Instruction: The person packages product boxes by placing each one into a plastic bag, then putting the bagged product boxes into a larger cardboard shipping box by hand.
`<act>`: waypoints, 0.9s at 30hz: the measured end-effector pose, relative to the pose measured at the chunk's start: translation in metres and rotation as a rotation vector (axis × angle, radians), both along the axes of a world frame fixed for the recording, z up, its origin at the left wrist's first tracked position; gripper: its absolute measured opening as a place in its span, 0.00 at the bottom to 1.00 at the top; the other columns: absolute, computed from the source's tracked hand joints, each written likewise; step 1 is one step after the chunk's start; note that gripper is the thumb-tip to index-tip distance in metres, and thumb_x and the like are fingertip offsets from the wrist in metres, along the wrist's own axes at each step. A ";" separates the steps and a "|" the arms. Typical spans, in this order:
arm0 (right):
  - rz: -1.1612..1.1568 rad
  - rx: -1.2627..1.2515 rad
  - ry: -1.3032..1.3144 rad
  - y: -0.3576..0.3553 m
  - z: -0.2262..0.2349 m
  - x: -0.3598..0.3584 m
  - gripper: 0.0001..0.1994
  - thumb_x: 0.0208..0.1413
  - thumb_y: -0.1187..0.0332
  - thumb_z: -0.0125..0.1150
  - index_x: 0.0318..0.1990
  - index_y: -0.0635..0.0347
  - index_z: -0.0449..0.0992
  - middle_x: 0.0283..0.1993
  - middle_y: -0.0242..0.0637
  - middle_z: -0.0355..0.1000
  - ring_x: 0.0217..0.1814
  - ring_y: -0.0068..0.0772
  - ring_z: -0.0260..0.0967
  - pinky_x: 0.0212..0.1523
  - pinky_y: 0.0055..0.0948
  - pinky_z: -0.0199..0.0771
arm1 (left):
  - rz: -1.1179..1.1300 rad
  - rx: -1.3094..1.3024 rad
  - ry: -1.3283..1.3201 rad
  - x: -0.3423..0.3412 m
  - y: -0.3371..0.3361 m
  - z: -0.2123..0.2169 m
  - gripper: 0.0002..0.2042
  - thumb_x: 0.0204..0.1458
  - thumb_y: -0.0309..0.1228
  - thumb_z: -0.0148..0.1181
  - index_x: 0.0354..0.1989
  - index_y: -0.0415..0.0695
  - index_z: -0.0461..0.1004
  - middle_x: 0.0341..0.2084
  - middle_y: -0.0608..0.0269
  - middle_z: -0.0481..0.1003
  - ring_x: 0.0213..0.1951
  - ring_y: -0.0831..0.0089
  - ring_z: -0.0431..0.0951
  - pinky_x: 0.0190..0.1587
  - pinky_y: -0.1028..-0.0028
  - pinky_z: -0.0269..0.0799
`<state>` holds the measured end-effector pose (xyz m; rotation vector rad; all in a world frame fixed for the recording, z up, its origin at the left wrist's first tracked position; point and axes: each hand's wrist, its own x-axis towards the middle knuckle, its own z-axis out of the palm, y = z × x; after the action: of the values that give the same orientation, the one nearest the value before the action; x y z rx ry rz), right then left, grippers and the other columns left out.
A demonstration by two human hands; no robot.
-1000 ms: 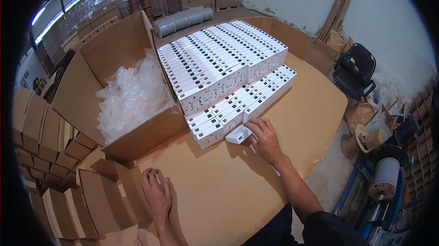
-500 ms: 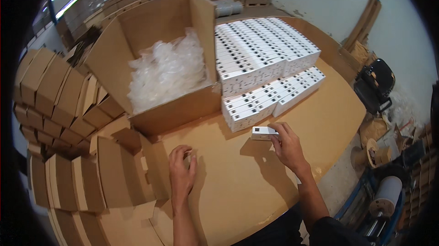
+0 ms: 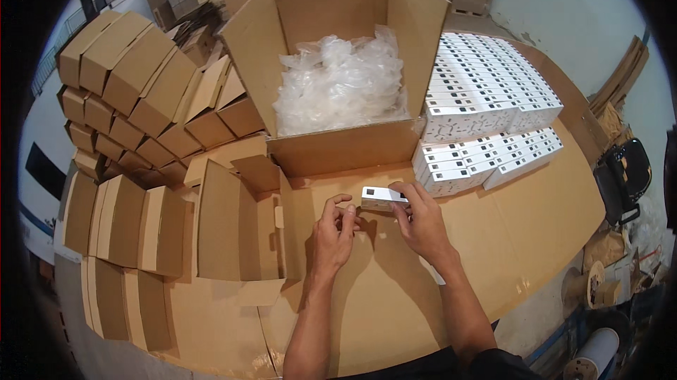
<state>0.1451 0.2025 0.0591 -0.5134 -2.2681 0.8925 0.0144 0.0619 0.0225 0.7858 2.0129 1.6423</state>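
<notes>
Between my hands, a slim white box (image 3: pixel 377 198) with a dark square on its top is held just above the table. My right hand (image 3: pixel 422 219) grips its right end between thumb and fingers. Close to the box's left end, my left hand (image 3: pixel 336 230) has its fingers curved and apart, with nothing in them. Beyond my right hand stand stacked white boxes (image 3: pixel 469 126) of the same look, in rows of two heights. An open cardboard carton (image 3: pixel 243 239) lies to the left of my left hand.
A large cardboard box (image 3: pixel 345 146) holding crumpled clear plastic bags (image 3: pixel 342 83) stands at the back middle. Folded brown cartons (image 3: pixel 130 76) are piled at the left, with several open cartons (image 3: pixel 120 221) nearer. A black chair (image 3: pixel 624 179) is beyond the table's right edge.
My view has turned left. My right hand has brought the white box leftward, toward my left hand; the gap between them is now small.
</notes>
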 end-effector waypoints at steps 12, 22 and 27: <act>0.175 0.001 0.209 -0.015 -0.015 -0.022 0.14 0.57 0.82 0.60 0.51 0.63 0.76 0.55 0.46 0.72 0.47 0.46 0.77 0.46 0.33 0.80 | 0.068 0.333 -0.159 -0.009 -0.003 -0.018 0.15 0.72 0.41 0.46 0.56 0.44 0.69 0.33 0.60 0.79 0.35 0.78 0.78 0.37 0.74 0.77; 0.195 -0.540 0.219 -0.001 -0.060 -0.025 0.16 0.60 0.83 0.60 0.52 0.63 0.65 0.60 0.43 0.69 0.55 0.31 0.74 0.56 0.31 0.75 | 0.076 0.306 -0.030 -0.008 -0.001 -0.030 0.23 0.64 0.23 0.56 0.65 0.41 0.59 0.44 0.55 0.78 0.42 0.73 0.78 0.46 0.71 0.76; 0.112 -0.410 0.183 0.006 -0.065 -0.022 0.18 0.58 0.81 0.64 0.52 0.62 0.64 0.50 0.45 0.76 0.52 0.35 0.77 0.54 0.32 0.76 | 0.076 0.130 0.148 -0.006 -0.003 -0.021 0.20 0.61 0.21 0.57 0.62 0.38 0.62 0.49 0.49 0.79 0.49 0.65 0.81 0.52 0.66 0.76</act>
<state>0.1226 0.2080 -0.0056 -0.4608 -1.9678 1.4155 0.0082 0.0589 0.0014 0.9119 2.0754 1.8219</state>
